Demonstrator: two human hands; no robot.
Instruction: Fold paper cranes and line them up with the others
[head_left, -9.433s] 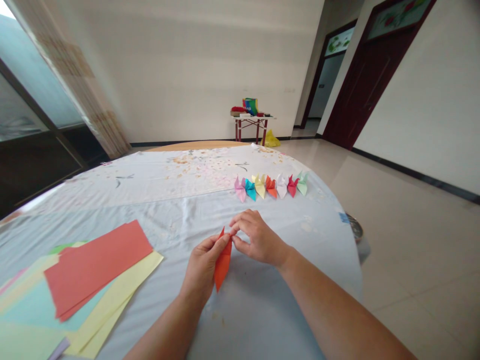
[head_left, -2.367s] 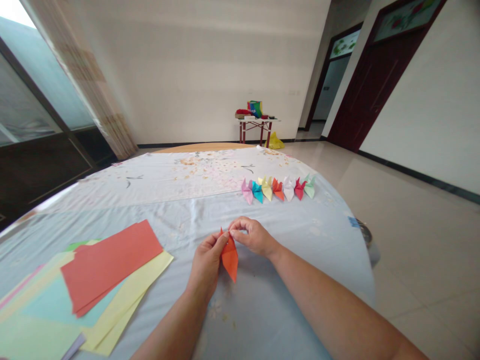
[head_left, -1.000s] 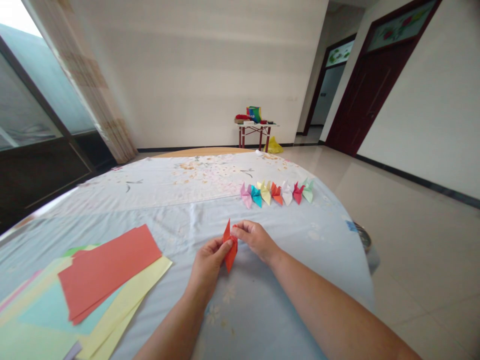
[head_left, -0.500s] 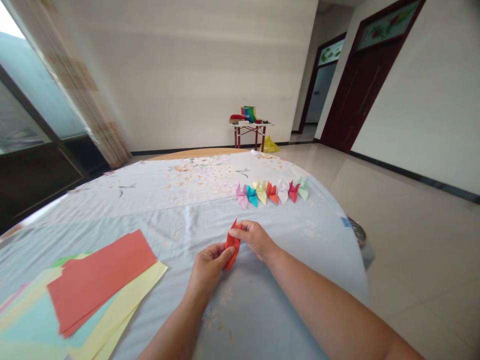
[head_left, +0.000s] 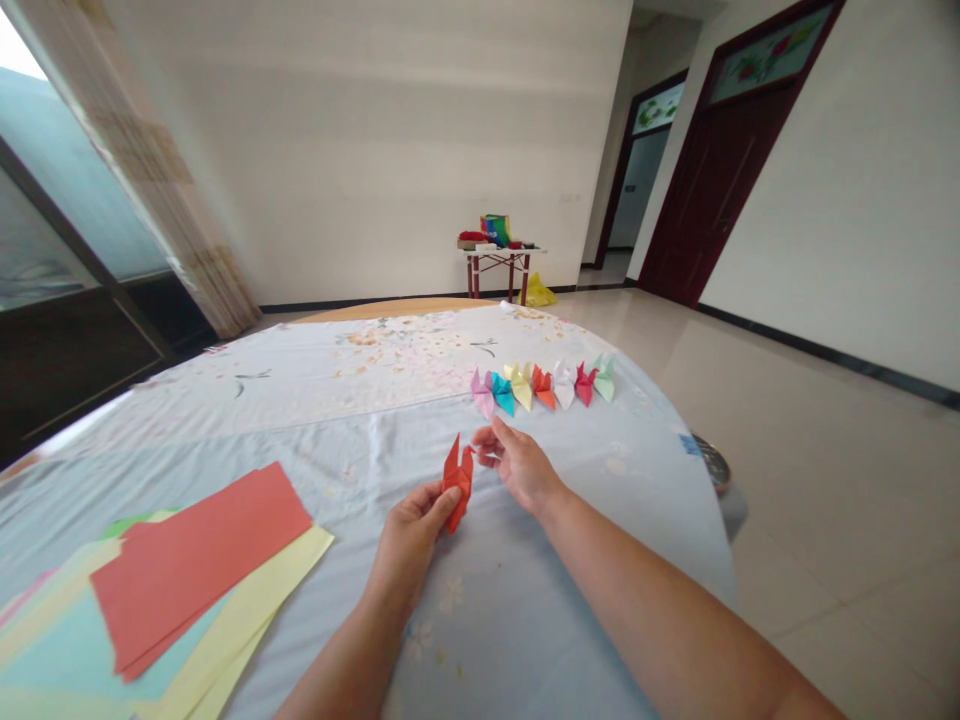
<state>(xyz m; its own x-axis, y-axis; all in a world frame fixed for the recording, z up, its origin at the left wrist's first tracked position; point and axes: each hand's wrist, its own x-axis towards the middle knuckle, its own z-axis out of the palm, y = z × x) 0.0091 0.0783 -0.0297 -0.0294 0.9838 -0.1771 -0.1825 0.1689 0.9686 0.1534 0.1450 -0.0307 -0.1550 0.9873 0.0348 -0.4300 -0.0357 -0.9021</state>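
Observation:
A half-folded orange paper figure (head_left: 455,482) stands upright over the pale blue tablecloth (head_left: 540,600). My left hand (head_left: 409,530) pinches its lower part between thumb and fingers. Just to the right of it is my right hand (head_left: 514,462), its fingers loosely apart, with the fingertips close to the paper's top but not gripping it. Beyond my hands, a row of several finished folded paper figures (head_left: 541,383) in pink, blue, yellow, orange, white, red and green stands on the cloth.
A stack of flat paper sheets (head_left: 161,590), red on top of yellow and light blue, lies at the near left. The round table's edge curves down the right side, with a metal bowl (head_left: 709,463) on the floor beside it. A small table (head_left: 499,262) stands by the far wall.
My right hand has let go of the orange paper's top and opened. The left hand has kept its pinch and the figure now stands more upright.

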